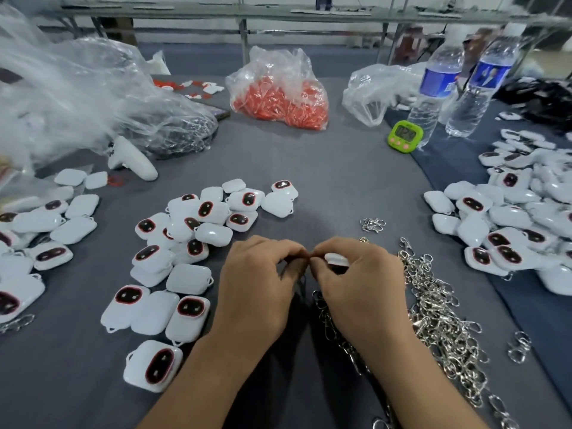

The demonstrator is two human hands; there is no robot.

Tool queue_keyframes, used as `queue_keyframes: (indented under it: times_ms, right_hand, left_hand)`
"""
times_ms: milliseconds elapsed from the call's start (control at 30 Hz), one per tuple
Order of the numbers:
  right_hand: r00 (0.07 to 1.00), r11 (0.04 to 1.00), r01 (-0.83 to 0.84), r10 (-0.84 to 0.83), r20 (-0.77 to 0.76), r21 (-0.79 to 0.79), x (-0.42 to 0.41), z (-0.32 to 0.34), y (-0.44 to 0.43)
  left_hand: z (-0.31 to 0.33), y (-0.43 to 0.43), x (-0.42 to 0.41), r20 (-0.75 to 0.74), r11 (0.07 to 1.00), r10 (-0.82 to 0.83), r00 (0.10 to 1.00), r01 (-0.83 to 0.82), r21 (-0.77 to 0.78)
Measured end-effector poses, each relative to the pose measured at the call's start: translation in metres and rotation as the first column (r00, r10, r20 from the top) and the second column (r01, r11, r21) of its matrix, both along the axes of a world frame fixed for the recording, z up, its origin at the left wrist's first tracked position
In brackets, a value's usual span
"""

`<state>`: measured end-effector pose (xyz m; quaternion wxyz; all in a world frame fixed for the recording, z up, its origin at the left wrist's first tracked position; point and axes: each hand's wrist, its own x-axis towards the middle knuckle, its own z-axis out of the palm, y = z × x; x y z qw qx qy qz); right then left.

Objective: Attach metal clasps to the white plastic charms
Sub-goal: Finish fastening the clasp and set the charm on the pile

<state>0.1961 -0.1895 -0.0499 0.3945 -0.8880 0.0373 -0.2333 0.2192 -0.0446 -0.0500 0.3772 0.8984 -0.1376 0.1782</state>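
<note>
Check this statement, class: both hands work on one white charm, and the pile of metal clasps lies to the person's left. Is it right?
Not quite. The head view shows the pile of metal clasps to the person's right, not left. The rest stands: the left hand and right hand do work on one white charm.

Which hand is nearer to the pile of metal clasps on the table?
Right. The right hand, holding a white charm, is just left of the pile of metal clasps; the left hand lies farther left, beyond it.
</note>
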Motion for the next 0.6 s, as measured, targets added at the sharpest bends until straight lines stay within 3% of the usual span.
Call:
queue_keyframes:
  times_ms: [233,433,600]
  right_hand:
    - [0.998,0.995,-0.038,0.042,-0.040,0.094,0.0035,0.0004,-0.0036]
    - [0.996,0.941,-0.003,0.034,-0.085,0.339,0.0063,0.0029,-0.0080]
    - [0.990,0.930,-0.052,0.095,-0.102,0.363,0.0059,0.0047,-0.0088]
  left_hand:
    - [-0.0011,-0.0056,0.0036,-0.069,0.986,0.008,0.998,-0.019,-0.163]
    - [0.0015,-0.0084,0.0033,-0.214,0.946,-0.054,0.975,-0.019,-0.324]
    - [0.0031,-0.0044,0.0026,-0.181,0.931,-0.105,0.978,0.033,-0.363]
